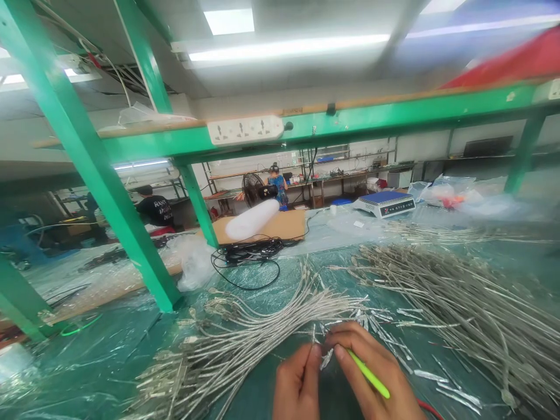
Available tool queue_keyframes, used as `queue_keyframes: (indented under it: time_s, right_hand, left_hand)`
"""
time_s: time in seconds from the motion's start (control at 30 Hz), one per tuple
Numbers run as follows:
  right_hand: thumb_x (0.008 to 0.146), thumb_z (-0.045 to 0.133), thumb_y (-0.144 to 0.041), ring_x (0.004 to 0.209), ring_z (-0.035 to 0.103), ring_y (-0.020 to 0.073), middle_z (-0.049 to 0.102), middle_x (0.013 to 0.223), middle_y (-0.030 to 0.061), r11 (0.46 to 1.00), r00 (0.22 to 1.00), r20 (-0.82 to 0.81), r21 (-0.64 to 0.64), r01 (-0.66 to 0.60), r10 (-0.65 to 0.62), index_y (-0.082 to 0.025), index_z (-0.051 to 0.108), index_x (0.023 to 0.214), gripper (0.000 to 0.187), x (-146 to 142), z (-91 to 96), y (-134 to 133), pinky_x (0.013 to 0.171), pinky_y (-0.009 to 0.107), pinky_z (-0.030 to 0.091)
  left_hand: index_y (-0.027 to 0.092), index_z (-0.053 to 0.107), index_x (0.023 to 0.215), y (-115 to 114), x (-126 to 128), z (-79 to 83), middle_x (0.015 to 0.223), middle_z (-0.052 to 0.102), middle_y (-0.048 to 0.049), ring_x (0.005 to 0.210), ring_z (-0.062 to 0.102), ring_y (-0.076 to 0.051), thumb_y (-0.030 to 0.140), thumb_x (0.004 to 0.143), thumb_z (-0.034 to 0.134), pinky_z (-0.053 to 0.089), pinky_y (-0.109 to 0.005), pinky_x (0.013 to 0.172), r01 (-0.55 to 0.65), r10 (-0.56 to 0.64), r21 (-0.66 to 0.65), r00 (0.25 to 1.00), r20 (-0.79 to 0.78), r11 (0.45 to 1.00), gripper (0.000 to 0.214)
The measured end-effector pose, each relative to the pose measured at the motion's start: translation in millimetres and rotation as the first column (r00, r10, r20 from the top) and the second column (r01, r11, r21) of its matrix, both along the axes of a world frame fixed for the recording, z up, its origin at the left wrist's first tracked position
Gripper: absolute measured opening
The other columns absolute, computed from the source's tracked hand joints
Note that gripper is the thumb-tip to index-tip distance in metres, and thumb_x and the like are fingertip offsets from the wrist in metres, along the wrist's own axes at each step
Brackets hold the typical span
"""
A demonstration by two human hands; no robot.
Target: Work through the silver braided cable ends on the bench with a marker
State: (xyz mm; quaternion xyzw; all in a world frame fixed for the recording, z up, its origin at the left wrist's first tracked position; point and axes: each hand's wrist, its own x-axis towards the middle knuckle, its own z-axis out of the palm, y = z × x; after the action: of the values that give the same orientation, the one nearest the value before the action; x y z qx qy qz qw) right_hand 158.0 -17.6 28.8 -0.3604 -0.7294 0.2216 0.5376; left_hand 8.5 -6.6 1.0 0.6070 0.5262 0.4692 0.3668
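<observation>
My left hand (297, 379) is closed in a pinch on the silvery end of a cable (314, 335), near the bottom middle. Close beside it, my right hand (376, 373) grips a slim tool with a bright yellow-green handle (371, 374); the tool's tip is hidden by my fingers. A crumpled strip of foil (326, 360) hangs between the two hands. To the left lies a fanned bundle of grey cables (262, 326) with connectors at their far ends. Loose foil scraps (389, 338) are scattered to the right of my fingers.
A larger pile of grey cables (455, 315) covers the right side of the green tabletop (105, 344). Behind are coiled black cables (249, 251), a blue-topped scale (385, 202) and plastic bags (464, 192). Green frame posts (109, 186) rise at left. Two people sit farther back.
</observation>
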Motion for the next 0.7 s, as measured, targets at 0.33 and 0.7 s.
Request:
queue_keyframes:
  time_s: [0.33, 0.7]
  right_hand:
    - [0.090, 0.048, -0.011, 0.085, 0.063, 0.0184, 0.062, 0.090, 0.0054, 0.995, 0.996, 0.011, 0.021, -0.094, 0.094, -0.022, 0.062, 0.094, 0.018, 0.1, 4.6, -6.3, 0.076, 0.027, 0.051]
    - [0.090, 0.046, -0.011, 0.080, 0.063, 0.0181, 0.061, 0.088, 0.0061, 0.995, 0.995, -0.004, 0.025, -0.102, 0.102, -0.021, 0.063, 0.095, 0.020, -0.2, 2.7, -4.3, 0.074, 0.028, 0.052]
  left_hand:
    - [0.019, 0.055, 0.063, 2.5, -5.9, 9.8, 0.054, 0.036, 0.0055, 0.053, 0.032, -0.012, 0.048, 0.083, 0.054, 0.026, -0.024, 0.049, 0.030, -0.005, -0.136, 0.983, 0.182, 0.990, 0.036]
    - [0.020, 0.052, 0.061, -0.4, -2.7, 12.7, 0.053, 0.033, 0.0064, 0.053, 0.031, -0.014, 0.047, 0.084, 0.052, 0.026, -0.025, 0.050, 0.034, -0.021, -0.107, 0.992, 0.123, 0.994, 0.036]
